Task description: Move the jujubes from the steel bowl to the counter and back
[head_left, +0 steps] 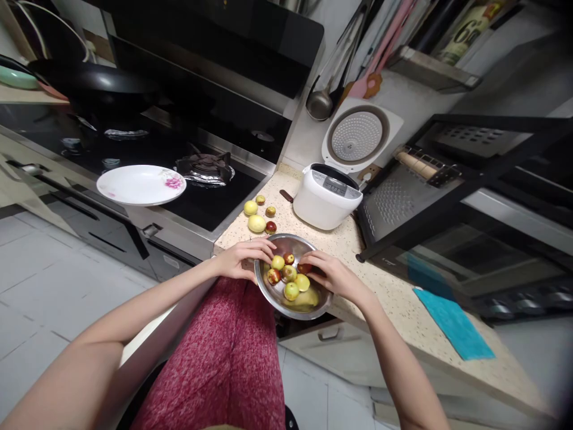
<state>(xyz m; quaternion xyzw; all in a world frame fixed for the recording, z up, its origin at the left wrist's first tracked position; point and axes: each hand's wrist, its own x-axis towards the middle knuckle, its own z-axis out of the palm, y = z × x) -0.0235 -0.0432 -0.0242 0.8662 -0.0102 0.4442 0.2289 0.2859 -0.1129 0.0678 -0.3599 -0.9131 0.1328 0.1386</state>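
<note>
A steel bowl (286,243) sits at the front edge of the speckled counter (403,298), with several small green and red-brown fruits (289,282) and some water in it. My left hand (244,258) grips the bowl's left rim. Over the right side of the bowl, my right hand (331,276) reaches in, its fingertips on a reddish fruit (304,268). Several more fruits (256,223) lie loose on the counter behind the bowl.
A white rice cooker (326,197) with its lid up stands behind the bowl. A white flowered plate (141,184) rests on the black stove at left, near a burner (203,168). A dish rack (416,191) fills the right; a blue cloth (452,322) lies on the counter.
</note>
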